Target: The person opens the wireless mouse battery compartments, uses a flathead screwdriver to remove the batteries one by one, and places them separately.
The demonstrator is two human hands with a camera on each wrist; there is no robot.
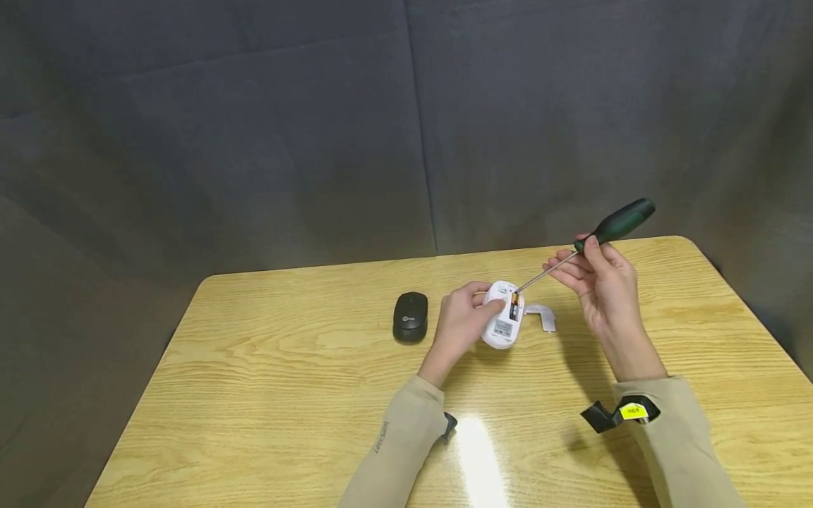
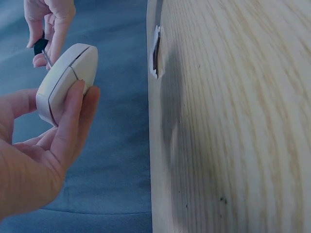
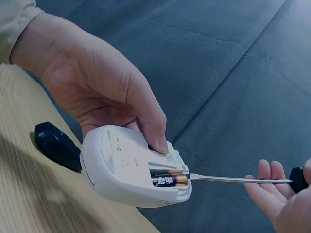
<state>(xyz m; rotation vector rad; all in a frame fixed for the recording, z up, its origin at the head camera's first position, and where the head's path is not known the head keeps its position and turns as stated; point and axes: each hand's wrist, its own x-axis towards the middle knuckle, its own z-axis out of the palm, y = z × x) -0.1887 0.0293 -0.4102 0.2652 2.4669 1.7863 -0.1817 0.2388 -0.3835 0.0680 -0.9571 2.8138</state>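
My left hand [image 1: 462, 317] grips a white computer mouse [image 1: 498, 337], its underside turned up and its battery bay uncovered. Inside the bay lies a black and copper battery [image 3: 167, 181]; the right wrist view hints at a second beside it, partly hidden. My right hand [image 1: 603, 282] holds a screwdriver [image 1: 619, 222] with a green and black handle, thumb and fingers pinching near where the shaft starts. The flat tip of its shaft [image 3: 228, 179] meets the end of the battery at the bay's edge. Above the table, the left wrist view shows the mouse's smooth top [image 2: 68, 82].
A white battery cover [image 1: 543, 315] lies on the wooden table [image 1: 286, 395], just right of the held mouse. To the left of my left hand rests a black mouse [image 1: 410, 317]. Dark cloth [image 1: 317, 141] hangs behind the table.
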